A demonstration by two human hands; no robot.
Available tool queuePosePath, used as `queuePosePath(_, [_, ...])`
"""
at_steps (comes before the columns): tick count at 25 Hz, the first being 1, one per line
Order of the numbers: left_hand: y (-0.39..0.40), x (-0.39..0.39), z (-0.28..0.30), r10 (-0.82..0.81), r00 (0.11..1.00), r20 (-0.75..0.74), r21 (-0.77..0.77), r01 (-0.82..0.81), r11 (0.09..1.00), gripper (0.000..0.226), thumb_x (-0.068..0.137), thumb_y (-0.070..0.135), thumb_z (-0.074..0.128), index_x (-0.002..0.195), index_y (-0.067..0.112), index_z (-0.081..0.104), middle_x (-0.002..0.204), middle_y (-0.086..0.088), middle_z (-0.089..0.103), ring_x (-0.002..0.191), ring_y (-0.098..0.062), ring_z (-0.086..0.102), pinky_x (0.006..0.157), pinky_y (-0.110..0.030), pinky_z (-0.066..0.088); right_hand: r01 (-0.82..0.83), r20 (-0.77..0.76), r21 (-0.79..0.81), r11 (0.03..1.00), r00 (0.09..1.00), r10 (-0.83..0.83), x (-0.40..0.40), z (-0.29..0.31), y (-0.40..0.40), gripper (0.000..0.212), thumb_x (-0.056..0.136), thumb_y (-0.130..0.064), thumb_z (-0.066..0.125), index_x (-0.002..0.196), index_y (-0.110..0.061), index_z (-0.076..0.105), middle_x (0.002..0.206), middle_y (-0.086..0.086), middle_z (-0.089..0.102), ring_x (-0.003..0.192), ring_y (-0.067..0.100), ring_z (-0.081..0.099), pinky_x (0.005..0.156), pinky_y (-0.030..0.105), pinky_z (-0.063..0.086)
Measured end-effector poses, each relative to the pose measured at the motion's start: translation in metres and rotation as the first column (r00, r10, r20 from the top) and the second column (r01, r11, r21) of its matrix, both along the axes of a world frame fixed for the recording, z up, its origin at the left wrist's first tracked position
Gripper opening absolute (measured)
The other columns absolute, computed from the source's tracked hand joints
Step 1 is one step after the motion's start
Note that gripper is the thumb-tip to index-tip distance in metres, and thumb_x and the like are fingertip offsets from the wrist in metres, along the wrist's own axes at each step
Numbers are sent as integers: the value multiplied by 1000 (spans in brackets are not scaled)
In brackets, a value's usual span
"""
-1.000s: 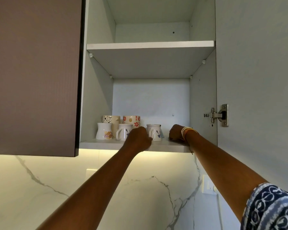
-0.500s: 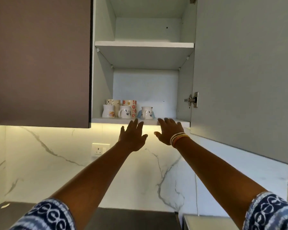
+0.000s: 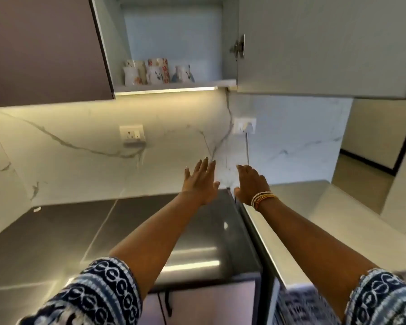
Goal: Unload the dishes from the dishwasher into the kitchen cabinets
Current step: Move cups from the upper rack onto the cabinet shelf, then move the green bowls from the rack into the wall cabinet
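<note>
Ceramic mugs (image 3: pixel 157 72) stand on the cabinet shelf (image 3: pixel 174 86). Left hand (image 3: pixel 201 181) and right hand (image 3: pixel 251 184) hover with fingers spread, holding nothing. Next, likely: reach down to the dishwasher, unseen here, for more.

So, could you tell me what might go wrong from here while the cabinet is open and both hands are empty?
The open cabinet door juts out at head height; the person could bump it when straightening up. The mugs crowd the left of the shelf near its front edge, so sliding another in could knock one off. Both the left hand and right hand hang open, holding nothing.
</note>
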State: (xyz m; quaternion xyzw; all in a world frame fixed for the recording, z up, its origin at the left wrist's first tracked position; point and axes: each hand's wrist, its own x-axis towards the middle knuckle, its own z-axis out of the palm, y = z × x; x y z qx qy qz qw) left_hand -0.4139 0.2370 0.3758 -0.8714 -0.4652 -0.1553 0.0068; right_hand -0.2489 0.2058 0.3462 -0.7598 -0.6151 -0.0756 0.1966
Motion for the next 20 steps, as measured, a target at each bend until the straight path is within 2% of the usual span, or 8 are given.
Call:
queuePosePath(7, [-109, 45, -135, -114, 987, -109, -227, 87, 970, 68, 96, 34, 46, 152, 13, 13, 161, -9, 8, 149, -24, 5, 118, -54, 7, 88, -102, -231, 969, 988, -114, 36, -145, -134, 66, 80, -18, 59, 140, -9, 36, 142, 14, 41, 127, 33, 45, 100, 45, 42])
queuePosePath(11, [-180, 101, -202, -253, 949, -185, -282, 196, 939, 62, 95, 30, 48, 148, 11, 22, 156, -11, 20, 146, -26, 16, 116, -54, 16, 151, -138, -380, 913, 966, -218, 83, -220, -226, 64, 84, -19, 60, 141, -7, 35, 143, 16, 40, 127, 35, 44, 98, 47, 44])
queuePosePath(14, [-234, 152, -242, -352, 909, -222, -327, 271, 905, 59, 96, 28, 47, 147, 10, 23, 153, -10, 26, 143, -28, 23, 115, -53, 19, 214, -185, -465, 859, 926, -331, 121, -259, -289, 62, 84, -22, 64, 137, -6, 38, 141, 19, 41, 124, 38, 46, 96, 47, 44])
queuePosePath(17, [-280, 197, -281, -425, 881, -209, -436, 305, 847, 61, 97, 26, 46, 150, 9, 19, 156, -12, 22, 145, -29, 20, 115, -55, 18, 248, -257, -502, 828, 871, -417, 156, -295, -339, 58, 82, -12, 63, 134, -4, 41, 138, 20, 43, 123, 39, 46, 98, 48, 45])
queuePosePath(20, [-313, 229, -315, -471, 860, -196, -511, 320, 797, 59, 96, 23, 47, 148, 9, 22, 151, -13, 31, 140, -30, 30, 113, -53, 24, 258, -303, -558, 789, 822, -483, 182, -330, -373, 58, 80, -9, 61, 134, -4, 40, 138, 19, 43, 125, 38, 45, 100, 49, 44])
